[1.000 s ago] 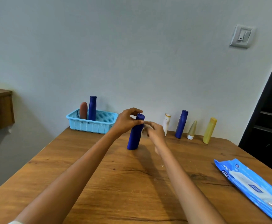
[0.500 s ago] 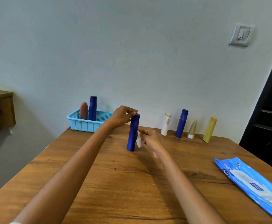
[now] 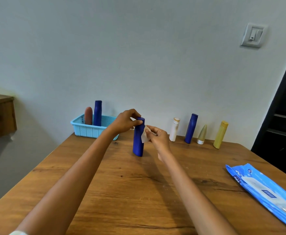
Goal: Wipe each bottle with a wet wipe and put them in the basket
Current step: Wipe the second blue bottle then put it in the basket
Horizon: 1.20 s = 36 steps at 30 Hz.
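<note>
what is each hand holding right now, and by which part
The left hand pinches the upright dark blue plastic bottle at its cap end. The right hand grips a crumpled white wet wipe against the bottle's upper side.

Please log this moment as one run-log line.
step: wiping | left hand: holds blue bottle top | right hand: wipe on bottle | basket: two bottles | waiting: four

Soft, even daylight, faint arm shadows on the table (image 3: 139, 192), sharp focus, wide-angle bending at the edges.
</note>
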Tool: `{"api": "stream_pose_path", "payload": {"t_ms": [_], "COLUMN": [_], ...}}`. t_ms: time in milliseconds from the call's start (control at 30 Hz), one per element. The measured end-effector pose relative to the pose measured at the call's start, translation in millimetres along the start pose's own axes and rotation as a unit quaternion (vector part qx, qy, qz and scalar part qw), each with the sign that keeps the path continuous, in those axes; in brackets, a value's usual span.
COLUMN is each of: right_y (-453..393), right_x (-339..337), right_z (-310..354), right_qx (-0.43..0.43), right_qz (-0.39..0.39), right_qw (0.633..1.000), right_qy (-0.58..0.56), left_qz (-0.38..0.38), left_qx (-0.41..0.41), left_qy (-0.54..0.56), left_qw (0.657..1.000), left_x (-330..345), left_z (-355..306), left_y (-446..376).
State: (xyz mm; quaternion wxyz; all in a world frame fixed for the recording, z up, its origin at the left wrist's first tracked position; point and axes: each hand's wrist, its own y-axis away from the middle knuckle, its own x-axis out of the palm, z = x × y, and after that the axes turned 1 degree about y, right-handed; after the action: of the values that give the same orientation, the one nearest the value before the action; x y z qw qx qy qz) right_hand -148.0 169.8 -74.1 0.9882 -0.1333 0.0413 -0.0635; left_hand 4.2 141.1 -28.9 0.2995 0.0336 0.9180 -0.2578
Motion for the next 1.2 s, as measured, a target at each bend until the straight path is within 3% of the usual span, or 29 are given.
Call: {"api": "stream_pose_path", "payload": {"t_ms": [167, 333, 433, 600, 800, 900, 1000, 1133, 1200], "right_y": [-2.2, -3.0, -4.6, -6.9, -8.3, -9.2, -10.3, -14.9, -19.0], "right_x": [-8.4, -5.2, 0.6, -2.4, -17.4, -14.6, -13.8, -22.6, -24.4], "right_z": [-7.4, 9.0, 12.5, -13.3, -40.6, -37.5, -31.1, -28.4, -26.0], "right_qx": [0.037, -0.064, -0.111, -0.13, -0.021, 0.023, 0.043, 0.099, 0.09], "right_qz": [0.025, -0.028, -0.031, -0.027, -0.023, -0.038, -0.073, -0.147, -0.141], "right_qw": [0.997, 0.997, 0.991, 0.973, 0.968, 0.979, 0.993, 0.979, 0.98], "right_qy": [0.068, 0.034, 0.071, 0.19, 0.248, 0.2, 0.081, -0.105, -0.109], "left_qz": [-0.026, -0.07, -0.108, -0.136, -0.173, -0.182, -0.189, -0.194, -0.189], "left_qx": [-0.016, -0.02, -0.013, -0.054, -0.079, -0.08, -0.084, -0.092, -0.107], "left_qy": [-0.021, -0.073, -0.078, 0.013, 0.137, 0.161, 0.179, 0.174, 0.175], "left_qw": [0.999, 0.995, 0.991, 0.989, 0.972, 0.967, 0.962, 0.961, 0.96], "left_x": [3.0, 11.7, 16.4, 13.4, -6.2, -5.6, -4.6, -3.6, 0.8], "left_z": [2.7, -7.0, -13.0, -9.6, -12.8, -17.3, -18.6, -16.2, -12.0], "left_y": [-1.1, 0.3, 2.4, 2.8, -2.2, -1.3, -0.6, 1.5, 1.9]}}
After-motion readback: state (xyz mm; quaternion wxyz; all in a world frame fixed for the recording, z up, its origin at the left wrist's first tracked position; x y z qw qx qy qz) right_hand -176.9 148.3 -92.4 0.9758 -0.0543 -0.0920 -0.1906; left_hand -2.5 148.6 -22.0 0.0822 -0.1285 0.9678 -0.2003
